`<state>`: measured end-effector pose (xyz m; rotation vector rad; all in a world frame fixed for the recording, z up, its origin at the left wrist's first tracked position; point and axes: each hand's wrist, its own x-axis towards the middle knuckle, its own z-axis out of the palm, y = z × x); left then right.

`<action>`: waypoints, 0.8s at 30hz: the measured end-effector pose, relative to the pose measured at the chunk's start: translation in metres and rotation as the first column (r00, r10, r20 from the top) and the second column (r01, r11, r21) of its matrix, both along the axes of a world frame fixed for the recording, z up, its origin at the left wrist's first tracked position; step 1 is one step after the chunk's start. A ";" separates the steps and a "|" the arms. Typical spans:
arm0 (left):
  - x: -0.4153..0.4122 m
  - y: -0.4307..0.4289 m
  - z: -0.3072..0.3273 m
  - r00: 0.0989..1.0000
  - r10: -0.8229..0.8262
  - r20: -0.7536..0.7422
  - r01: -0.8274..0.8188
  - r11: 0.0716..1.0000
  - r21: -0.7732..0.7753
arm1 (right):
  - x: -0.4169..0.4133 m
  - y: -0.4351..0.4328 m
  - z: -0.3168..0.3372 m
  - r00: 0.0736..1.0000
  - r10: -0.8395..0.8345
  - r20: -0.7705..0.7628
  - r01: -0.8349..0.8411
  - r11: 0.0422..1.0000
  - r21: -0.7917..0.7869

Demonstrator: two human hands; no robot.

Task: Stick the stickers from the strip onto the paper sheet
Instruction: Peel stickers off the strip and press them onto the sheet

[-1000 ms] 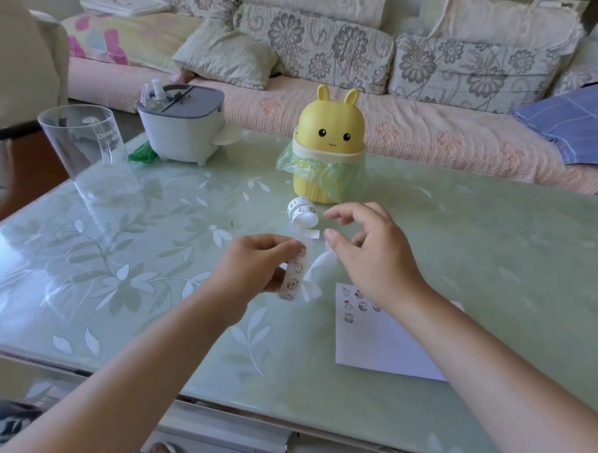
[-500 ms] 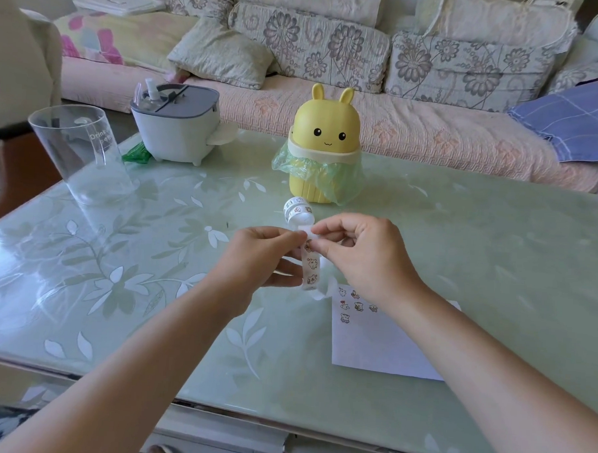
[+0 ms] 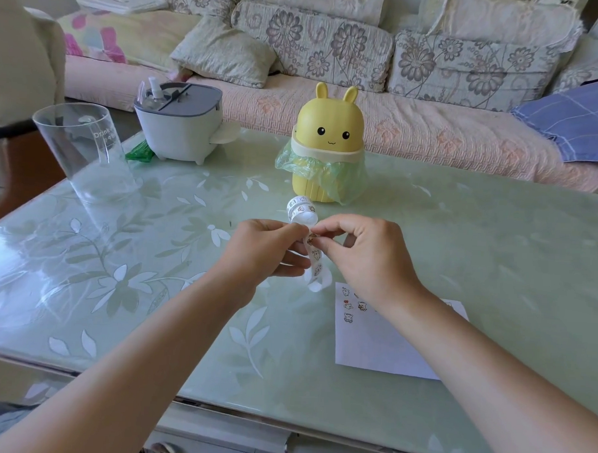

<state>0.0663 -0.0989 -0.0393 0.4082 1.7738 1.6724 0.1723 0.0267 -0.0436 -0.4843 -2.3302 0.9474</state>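
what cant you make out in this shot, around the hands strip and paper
1. Head view: whether a sticker has lifted off the strip, which the left hand holds; fingertips of the right hand cover the pinch.
2. Head view: the paper lies partly under the right forearm, so anything stuck there is hidden.
3. Head view: the stickers on it are too small to tell their drawings.

The paper sheet [image 3: 381, 344] lies at the near right of the surface [image 3: 493, 250], and the strip [image 3: 315, 260] hangs just beyond its far left corner. Behind the strip stands the rabbit bin [image 3: 329, 139], with the lidded pot [image 3: 179, 124] to its left and the cup [image 3: 86, 151] farther left. The sofa [image 3: 430, 129] runs behind the surface.
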 end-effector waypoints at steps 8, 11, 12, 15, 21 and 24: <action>0.000 0.006 0.005 1.000 0.029 -0.003 -0.029 0.999 -0.015 | -0.004 0.006 0.000 1.000 0.005 -0.024 -0.004 0.999 0.043; -0.001 0.010 0.004 0.998 0.055 -0.023 -0.055 0.998 -0.017 | -0.005 0.007 0.002 1.000 0.010 -0.017 -0.009 1.000 0.022; -0.002 0.011 0.002 0.997 0.060 -0.037 -0.061 0.998 -0.027 | -0.005 0.007 0.003 1.000 0.014 -0.012 -0.015 1.000 -0.009; -0.009 0.013 -0.009 0.969 0.037 -0.243 -0.080 0.982 -0.171 | -0.005 0.009 0.002 0.997 0.017 0.078 -0.005 0.988 -0.156; -0.018 0.009 -0.031 0.629 -0.258 -0.733 -0.256 0.822 -0.509 | 0.004 0.021 -0.009 0.976 0.039 0.213 0.063 0.892 -0.448; -0.013 0.009 -0.035 0.530 -0.309 -0.790 -0.267 0.823 -0.501 | 0.012 0.028 -0.015 0.970 0.024 0.243 0.099 0.871 -0.481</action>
